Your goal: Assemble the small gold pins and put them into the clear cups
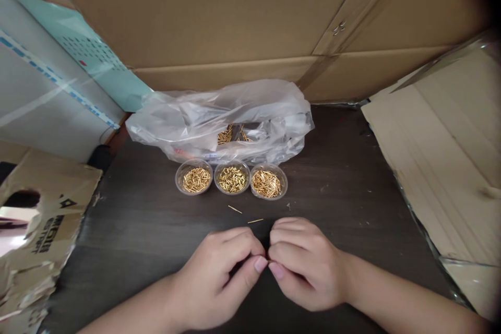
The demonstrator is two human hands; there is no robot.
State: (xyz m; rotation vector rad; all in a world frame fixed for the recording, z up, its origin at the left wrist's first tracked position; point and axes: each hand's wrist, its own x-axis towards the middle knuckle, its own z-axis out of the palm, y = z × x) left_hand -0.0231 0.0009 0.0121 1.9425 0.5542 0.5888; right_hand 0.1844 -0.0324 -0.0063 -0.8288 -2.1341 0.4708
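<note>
My left hand (230, 274) and my right hand (307, 263) meet above the front of the dark table, thumbs and forefingers pinched tip to tip. A tiny gold-coloured sliver shows between the thumb tips; most of it is covered by the fingers. Just beyond my knuckles lie two thin gold-coloured pins, one pin (255, 221) close to my hands and another pin (235, 209) farther back. Behind them stand a left cup (177, 183), a middle cup (231, 191) and a right cup (285, 188), all clear plastic and holding small gold-coloured metal pieces.
A crumpled clear plastic bag (164, 120) with more gold-coloured pins lies behind the cups. Cardboard (219, 15) walls the back of the dark table (148, 240); a cardboard sheet (442, 151) flanks the right, and torn cardboard (55, 209) the left.
</note>
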